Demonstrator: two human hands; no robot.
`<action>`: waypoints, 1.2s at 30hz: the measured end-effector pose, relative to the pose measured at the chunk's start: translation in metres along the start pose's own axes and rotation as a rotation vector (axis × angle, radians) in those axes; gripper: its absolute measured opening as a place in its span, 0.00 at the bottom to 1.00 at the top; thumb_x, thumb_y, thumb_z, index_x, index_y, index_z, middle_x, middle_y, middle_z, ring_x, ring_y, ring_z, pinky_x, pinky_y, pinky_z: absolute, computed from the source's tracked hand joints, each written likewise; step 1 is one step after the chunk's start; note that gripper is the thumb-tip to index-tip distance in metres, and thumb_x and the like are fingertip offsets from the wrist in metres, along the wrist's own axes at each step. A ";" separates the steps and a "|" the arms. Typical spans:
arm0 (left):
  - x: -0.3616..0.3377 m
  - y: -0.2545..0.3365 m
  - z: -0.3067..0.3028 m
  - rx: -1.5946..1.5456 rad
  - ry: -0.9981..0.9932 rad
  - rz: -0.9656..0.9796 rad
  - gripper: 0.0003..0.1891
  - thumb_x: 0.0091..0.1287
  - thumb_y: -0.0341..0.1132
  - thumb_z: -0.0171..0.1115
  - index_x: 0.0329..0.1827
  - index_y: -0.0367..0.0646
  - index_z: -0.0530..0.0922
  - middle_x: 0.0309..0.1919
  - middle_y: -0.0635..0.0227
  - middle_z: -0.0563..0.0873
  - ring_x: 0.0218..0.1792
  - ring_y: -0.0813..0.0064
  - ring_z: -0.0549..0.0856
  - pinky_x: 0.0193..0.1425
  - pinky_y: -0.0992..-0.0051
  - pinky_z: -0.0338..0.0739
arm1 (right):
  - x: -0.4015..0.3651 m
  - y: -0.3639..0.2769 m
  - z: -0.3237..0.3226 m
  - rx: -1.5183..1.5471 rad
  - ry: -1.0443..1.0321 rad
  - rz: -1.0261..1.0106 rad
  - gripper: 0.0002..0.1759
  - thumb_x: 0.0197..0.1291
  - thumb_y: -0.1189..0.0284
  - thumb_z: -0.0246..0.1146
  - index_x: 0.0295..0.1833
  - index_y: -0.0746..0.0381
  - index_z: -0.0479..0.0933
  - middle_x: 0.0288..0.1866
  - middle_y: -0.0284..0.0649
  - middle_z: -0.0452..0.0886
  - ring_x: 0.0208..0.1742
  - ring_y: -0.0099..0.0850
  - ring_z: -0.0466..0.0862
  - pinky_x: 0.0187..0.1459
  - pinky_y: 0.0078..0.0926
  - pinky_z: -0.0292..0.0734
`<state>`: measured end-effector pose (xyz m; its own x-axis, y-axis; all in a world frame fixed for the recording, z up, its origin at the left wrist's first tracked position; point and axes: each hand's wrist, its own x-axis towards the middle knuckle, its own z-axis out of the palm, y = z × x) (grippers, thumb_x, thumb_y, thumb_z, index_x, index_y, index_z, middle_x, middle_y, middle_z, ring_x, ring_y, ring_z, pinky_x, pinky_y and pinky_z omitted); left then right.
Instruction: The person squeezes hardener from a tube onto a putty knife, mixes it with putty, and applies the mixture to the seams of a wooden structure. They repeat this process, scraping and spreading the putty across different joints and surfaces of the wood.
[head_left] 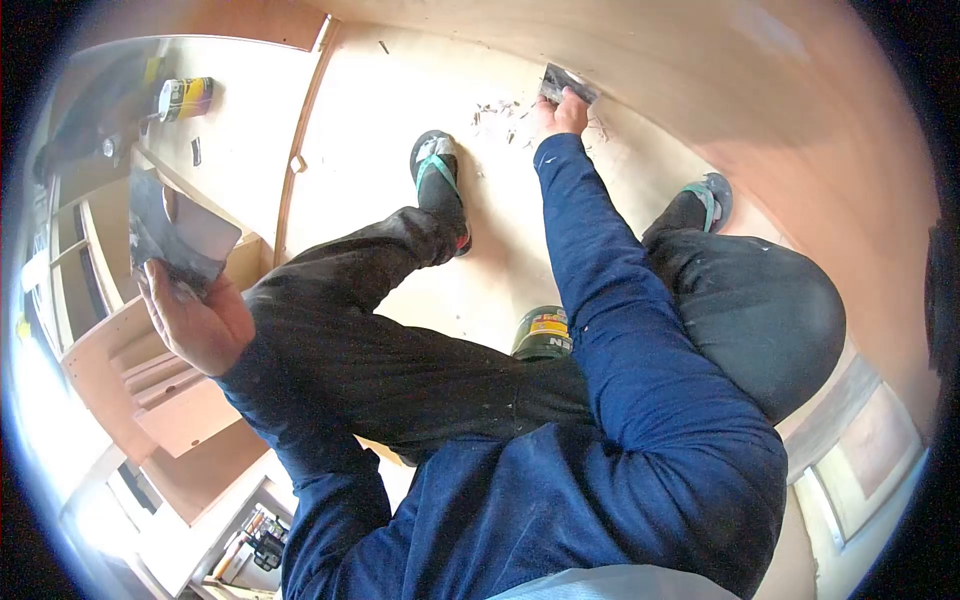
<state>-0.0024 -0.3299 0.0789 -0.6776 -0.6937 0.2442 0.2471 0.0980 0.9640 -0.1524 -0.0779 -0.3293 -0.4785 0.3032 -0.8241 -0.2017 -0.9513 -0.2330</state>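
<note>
My left hand [195, 320] is raised at the left, its fingers closed on a flat grey metal putty blade [208, 238]; a darker smeared sheet overlaps it. My right hand [562, 115] reaches far forward, pinching a thin dark scraper blade [570, 82] low by the wall's foot. Scattered shavings [500, 118] lie on the pale wooden floor [370, 110] just left of that hand. Between my legs stands a dark tub with a yellow label [545, 330], partly hidden by my right sleeve.
A curved wooden wall [800, 130] runs along the right. At the upper left a yellow-labelled tub [186, 98] stands beyond a floor strip [305, 125]. Wooden drawer parts [165, 385] stand at the left. My sandalled feet [437, 175] rest on the floor.
</note>
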 end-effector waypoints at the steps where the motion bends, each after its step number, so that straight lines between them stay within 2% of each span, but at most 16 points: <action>1: 0.000 0.000 0.000 0.003 -0.001 0.000 0.18 0.69 0.37 0.57 0.57 0.35 0.71 0.54 0.56 0.77 0.56 0.66 0.77 0.58 0.67 0.74 | 0.032 0.007 -0.013 -0.234 -0.074 -0.127 0.21 0.60 0.72 0.62 0.55 0.73 0.71 0.55 0.54 0.76 0.56 0.41 0.77 0.60 0.34 0.72; 2: 0.001 -0.002 -0.001 0.010 -0.004 0.003 0.18 0.69 0.36 0.57 0.57 0.35 0.71 0.54 0.56 0.77 0.55 0.66 0.77 0.57 0.67 0.75 | 0.056 0.013 -0.024 -0.468 -0.149 -0.254 0.21 0.61 0.72 0.61 0.56 0.73 0.70 0.56 0.53 0.76 0.57 0.41 0.77 0.60 0.37 0.73; 3: 0.001 -0.003 -0.003 0.019 -0.008 0.005 0.18 0.69 0.36 0.57 0.57 0.35 0.71 0.54 0.56 0.77 0.55 0.65 0.78 0.56 0.67 0.75 | 0.066 0.016 -0.031 -0.638 -0.240 -0.393 0.22 0.62 0.74 0.58 0.60 0.72 0.67 0.59 0.52 0.73 0.58 0.42 0.76 0.58 0.45 0.74; 4: 0.002 -0.005 -0.005 0.028 -0.012 0.007 0.18 0.69 0.36 0.57 0.57 0.35 0.71 0.54 0.57 0.77 0.55 0.65 0.78 0.56 0.67 0.76 | 0.053 0.011 -0.023 -0.638 -0.237 -0.390 0.22 0.62 0.74 0.58 0.60 0.72 0.67 0.59 0.52 0.73 0.58 0.42 0.76 0.58 0.45 0.74; 6: 0.004 -0.008 -0.010 0.043 -0.020 0.013 0.18 0.69 0.36 0.57 0.57 0.34 0.72 0.54 0.57 0.78 0.54 0.65 0.78 0.54 0.68 0.77 | -0.001 -0.013 0.015 0.014 -0.078 0.003 0.21 0.64 0.76 0.54 0.62 0.68 0.65 0.59 0.49 0.72 0.57 0.43 0.76 0.56 0.50 0.74; 11: 0.008 -0.015 -0.025 0.040 -0.029 0.028 0.18 0.69 0.35 0.56 0.57 0.33 0.71 0.53 0.56 0.78 0.54 0.66 0.79 0.54 0.69 0.78 | 0.018 -0.026 0.025 0.174 -0.086 0.172 0.16 0.64 0.78 0.50 0.57 0.57 0.68 0.54 0.45 0.72 0.55 0.43 0.73 0.49 0.51 0.76; 14: 0.011 -0.017 -0.036 0.081 -0.061 0.071 0.18 0.69 0.34 0.56 0.57 0.33 0.71 0.53 0.56 0.78 0.54 0.66 0.79 0.54 0.69 0.77 | 0.014 -0.026 0.003 0.242 -0.230 0.218 0.15 0.62 0.79 0.51 0.55 0.60 0.70 0.50 0.44 0.74 0.50 0.42 0.77 0.47 0.48 0.76; 15: 0.011 -0.016 -0.038 0.104 -0.093 0.085 0.18 0.69 0.34 0.56 0.57 0.33 0.71 0.53 0.57 0.78 0.54 0.66 0.79 0.54 0.69 0.77 | -0.019 -0.026 -0.002 0.139 -0.250 0.109 0.15 0.64 0.77 0.51 0.56 0.61 0.69 0.50 0.46 0.74 0.49 0.42 0.77 0.47 0.49 0.76; 16: 0.011 -0.015 -0.035 0.095 -0.093 0.088 0.18 0.69 0.34 0.56 0.57 0.33 0.71 0.53 0.57 0.78 0.54 0.66 0.79 0.54 0.69 0.77 | -0.019 -0.020 -0.016 -0.243 -0.242 -0.006 0.15 0.66 0.75 0.51 0.58 0.63 0.67 0.50 0.48 0.75 0.49 0.43 0.78 0.47 0.49 0.77; 18: 0.006 -0.011 -0.028 0.011 -0.012 0.043 0.17 0.69 0.34 0.56 0.56 0.33 0.72 0.52 0.57 0.79 0.54 0.66 0.79 0.54 0.68 0.77 | -0.021 -0.010 -0.026 0.060 -0.195 0.092 0.17 0.65 0.76 0.51 0.59 0.64 0.65 0.50 0.48 0.75 0.49 0.43 0.79 0.47 0.49 0.78; 22: 0.003 -0.007 -0.023 -0.020 -0.015 0.034 0.17 0.69 0.34 0.57 0.56 0.34 0.72 0.52 0.57 0.79 0.54 0.66 0.79 0.55 0.68 0.77 | -0.022 -0.006 -0.029 0.054 -0.173 0.111 0.18 0.64 0.77 0.52 0.60 0.63 0.66 0.50 0.47 0.75 0.50 0.42 0.79 0.46 0.48 0.78; 24: 0.007 -0.012 -0.026 0.120 -0.005 0.133 0.17 0.68 0.33 0.57 0.56 0.35 0.72 0.52 0.56 0.79 0.54 0.66 0.79 0.55 0.68 0.77 | -0.017 -0.009 -0.028 0.113 -0.176 0.100 0.19 0.63 0.78 0.53 0.60 0.63 0.66 0.51 0.46 0.75 0.50 0.42 0.79 0.47 0.47 0.77; 25: 0.008 -0.014 -0.029 0.122 -0.006 0.135 0.17 0.68 0.33 0.57 0.56 0.35 0.72 0.52 0.56 0.79 0.54 0.66 0.79 0.55 0.68 0.77 | -0.016 -0.011 -0.027 0.046 -0.170 0.047 0.19 0.63 0.78 0.54 0.60 0.63 0.66 0.52 0.45 0.75 0.50 0.41 0.79 0.48 0.45 0.77; 32: 0.000 -0.010 -0.021 0.048 -0.016 0.102 0.17 0.67 0.33 0.59 0.57 0.35 0.72 0.52 0.57 0.79 0.54 0.66 0.79 0.53 0.69 0.78 | -0.025 -0.027 -0.001 0.109 -0.126 0.072 0.18 0.65 0.77 0.52 0.60 0.64 0.66 0.53 0.46 0.74 0.49 0.40 0.78 0.48 0.42 0.76; 33: 0.000 -0.010 -0.021 0.081 0.014 0.104 0.18 0.67 0.33 0.59 0.57 0.35 0.72 0.52 0.57 0.79 0.54 0.65 0.79 0.53 0.69 0.79 | -0.024 -0.027 0.001 0.084 -0.137 0.059 0.16 0.63 0.73 0.56 0.56 0.61 0.68 0.50 0.43 0.74 0.49 0.40 0.76 0.43 0.45 0.75; 36: 0.006 -0.014 -0.028 0.142 -0.001 0.147 0.18 0.67 0.32 0.58 0.58 0.35 0.72 0.52 0.57 0.79 0.54 0.65 0.79 0.53 0.69 0.78 | -0.024 -0.033 0.006 0.054 -0.154 0.020 0.13 0.65 0.73 0.54 0.54 0.62 0.69 0.51 0.44 0.75 0.50 0.38 0.77 0.45 0.43 0.76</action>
<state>0.0091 -0.3555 0.0639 -0.6420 -0.6637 0.3838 0.2437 0.2980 0.9229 -0.1389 -0.0538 -0.2989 -0.6074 0.2933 -0.7382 -0.2343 -0.9541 -0.1863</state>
